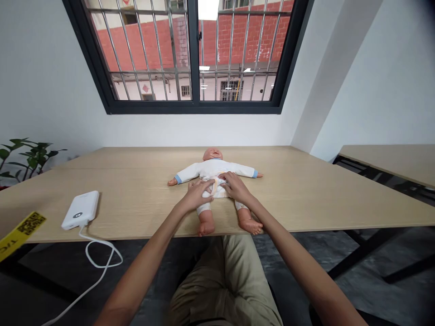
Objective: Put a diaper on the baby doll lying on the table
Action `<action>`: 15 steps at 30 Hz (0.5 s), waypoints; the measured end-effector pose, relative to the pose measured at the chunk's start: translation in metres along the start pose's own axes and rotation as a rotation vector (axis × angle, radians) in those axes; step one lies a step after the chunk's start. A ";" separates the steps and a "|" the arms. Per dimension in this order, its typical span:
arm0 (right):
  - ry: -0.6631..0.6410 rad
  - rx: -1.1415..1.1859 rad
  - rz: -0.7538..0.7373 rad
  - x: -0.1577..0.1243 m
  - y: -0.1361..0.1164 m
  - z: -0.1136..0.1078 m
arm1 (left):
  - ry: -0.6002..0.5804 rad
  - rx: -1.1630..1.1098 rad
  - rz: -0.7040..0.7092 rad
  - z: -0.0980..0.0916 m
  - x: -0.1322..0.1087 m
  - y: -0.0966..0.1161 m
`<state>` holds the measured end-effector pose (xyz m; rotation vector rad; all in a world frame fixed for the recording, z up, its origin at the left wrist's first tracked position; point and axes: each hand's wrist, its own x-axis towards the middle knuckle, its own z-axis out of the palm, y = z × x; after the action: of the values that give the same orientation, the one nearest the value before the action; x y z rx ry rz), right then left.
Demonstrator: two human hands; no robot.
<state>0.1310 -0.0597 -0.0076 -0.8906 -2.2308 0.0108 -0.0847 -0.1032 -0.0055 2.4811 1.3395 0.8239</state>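
Note:
A baby doll [213, 168] lies on its back on the table, head toward the window and bare feet toward me. It wears a white top with blue cuffs and pale leg coverings. Around its hips is a white diaper [221, 192] with a yellow-orange edge strip. At the left side of its waist, my left hand [197, 194] is closed on the diaper, thumb below and fingers above. Opposite it, my right hand [235, 186] bends its fingers onto the diaper's upper front edge. The fingertips of both hands are partly hidden in the white material.
A white power bank [80, 210] lies on the table [136, 213] at left, its white cable [102, 266] hanging over the front edge. A yellow tag [22, 233] with a printed code shows at far left, near a green plant [32, 156]. Another table [390, 158] stands at right.

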 end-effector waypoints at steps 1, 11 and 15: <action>-0.009 0.004 -0.001 0.000 0.001 0.000 | 0.011 -0.001 -0.005 -0.001 0.001 0.001; -0.002 0.052 -0.036 -0.001 0.004 0.000 | 0.255 -0.589 -0.116 0.009 0.007 -0.013; -0.002 0.130 -0.082 -0.001 0.005 -0.002 | 0.343 -0.821 -0.240 0.011 0.013 -0.020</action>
<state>0.1358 -0.0565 -0.0078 -0.7285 -2.2395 0.1172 -0.0874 -0.0797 -0.0177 1.5657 1.0465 1.4208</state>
